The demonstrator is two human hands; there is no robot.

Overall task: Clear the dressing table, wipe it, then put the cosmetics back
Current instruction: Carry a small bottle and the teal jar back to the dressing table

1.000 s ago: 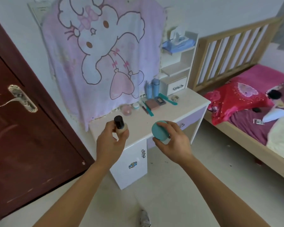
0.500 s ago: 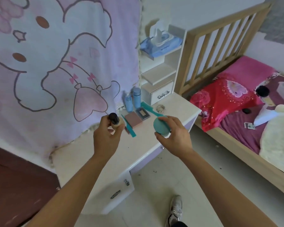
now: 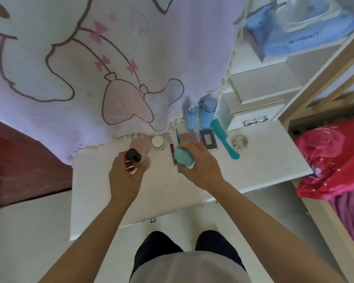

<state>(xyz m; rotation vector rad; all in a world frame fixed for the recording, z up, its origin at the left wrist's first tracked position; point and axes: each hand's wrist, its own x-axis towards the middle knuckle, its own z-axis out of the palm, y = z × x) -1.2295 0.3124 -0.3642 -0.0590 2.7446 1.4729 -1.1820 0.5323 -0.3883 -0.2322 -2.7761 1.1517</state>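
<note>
Over the middle of the dressing table [image 3: 264,166], the left hand [image 3: 124,176] grips a black-capped bottle [image 3: 133,156] and the right hand [image 3: 200,166] clasps a round teal compact [image 3: 183,156]. Along the back edge stand two blue bottles [image 3: 200,115], with a small white jar [image 3: 157,141], palettes [image 3: 208,138] and teal comb [image 3: 223,137] nearby.

Near half of the tabletop [image 3: 253,172] lies open. Far edge obstructed by jar [image 3: 157,141], bottles [image 3: 207,112], palette [image 3: 208,138] and comb [image 3: 223,139]; shelf unit [image 3: 253,86] blocks far right.
</note>
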